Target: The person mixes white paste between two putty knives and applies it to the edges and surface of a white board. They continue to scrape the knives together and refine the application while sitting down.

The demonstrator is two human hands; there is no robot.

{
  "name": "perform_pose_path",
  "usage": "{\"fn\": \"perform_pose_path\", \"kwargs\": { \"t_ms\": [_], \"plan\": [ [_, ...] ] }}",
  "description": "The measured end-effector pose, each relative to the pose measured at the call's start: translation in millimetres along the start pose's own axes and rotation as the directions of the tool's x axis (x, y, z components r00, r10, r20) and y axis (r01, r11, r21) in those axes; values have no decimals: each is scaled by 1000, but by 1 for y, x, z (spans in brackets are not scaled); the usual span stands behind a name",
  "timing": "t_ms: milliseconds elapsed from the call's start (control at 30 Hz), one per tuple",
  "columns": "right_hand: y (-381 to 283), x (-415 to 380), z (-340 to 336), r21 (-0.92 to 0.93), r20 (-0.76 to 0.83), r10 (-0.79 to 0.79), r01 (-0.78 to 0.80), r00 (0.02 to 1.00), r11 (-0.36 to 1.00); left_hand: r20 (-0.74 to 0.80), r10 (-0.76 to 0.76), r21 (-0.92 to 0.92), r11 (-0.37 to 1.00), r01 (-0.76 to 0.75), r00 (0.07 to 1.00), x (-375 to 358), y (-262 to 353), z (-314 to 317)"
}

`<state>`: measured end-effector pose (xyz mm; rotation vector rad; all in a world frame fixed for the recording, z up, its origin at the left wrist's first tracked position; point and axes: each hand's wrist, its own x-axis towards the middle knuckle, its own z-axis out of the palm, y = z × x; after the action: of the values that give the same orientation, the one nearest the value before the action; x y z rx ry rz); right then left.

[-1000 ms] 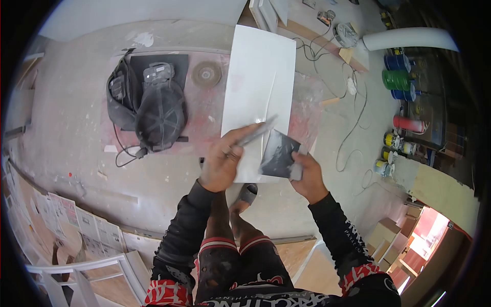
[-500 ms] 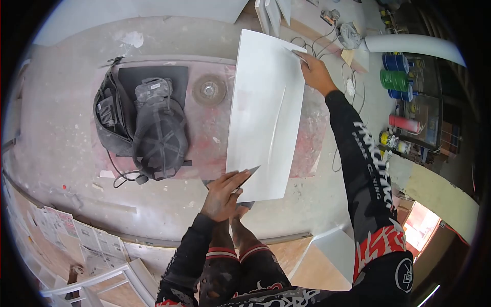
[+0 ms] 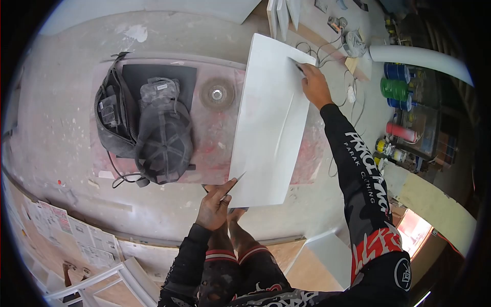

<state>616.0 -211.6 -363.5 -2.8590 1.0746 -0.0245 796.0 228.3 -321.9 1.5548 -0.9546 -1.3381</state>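
A long white panel [image 3: 271, 123] lies on the reddish, dusty work surface, with a thin raised line running along its right part. My left hand [image 3: 216, 204] is closed on a thin, dark, pointed blade at the panel's lower left corner; the tip lies over the white face. At the panel's upper right edge, my right hand [image 3: 314, 86] is closed on a small dark flat tool, whose end is over the panel. The handles of both tools are mostly hidden by my fingers.
Left of the panel are a round metal dish [image 3: 217, 94], a dark cap [image 3: 163, 138] and an open grey bag [image 3: 108, 115]. Cables and a fan-like object [image 3: 354, 44] are at the upper right. Blue and green containers [image 3: 394, 88] stand at the far right.
My right hand has moved slightly down, its tool now showing over the panel. My left hand has shifted down and left, and its blade has turned to show narrower. The view has shifted slightly.
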Motion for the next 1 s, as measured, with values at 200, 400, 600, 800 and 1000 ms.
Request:
{"fn": "perform_pose_path", "kwargs": {
  "t_ms": [200, 400, 600, 800, 1000],
  "plan": [
    [23, 32, 1, 39, 45, 446, -448, 894, 893, -47, -16, -53, 998, 14, 999, -1, -5, 2],
    [7, 64, 7, 57, 25, 339, -340, 940, 939, -65, -68, -62, 996, 64, 996, -13, -12, 2],
    [8, 56, 6, 114, -32, 111, -106, 993, 988, -129, -47, -65, 997, 39, 990, -23, -18, 8],
    [-3, 23, 7, 139, -42, 61, -54, 997, 989, -72, -154, -76, 986, 149, 985, -30, -12, 19],
    [-11, -13, -8, 184, 138, -46, 20, 989, 983, -82, -256, -232, 945, 232, 963, -45, -15, 44]
  ]
}}
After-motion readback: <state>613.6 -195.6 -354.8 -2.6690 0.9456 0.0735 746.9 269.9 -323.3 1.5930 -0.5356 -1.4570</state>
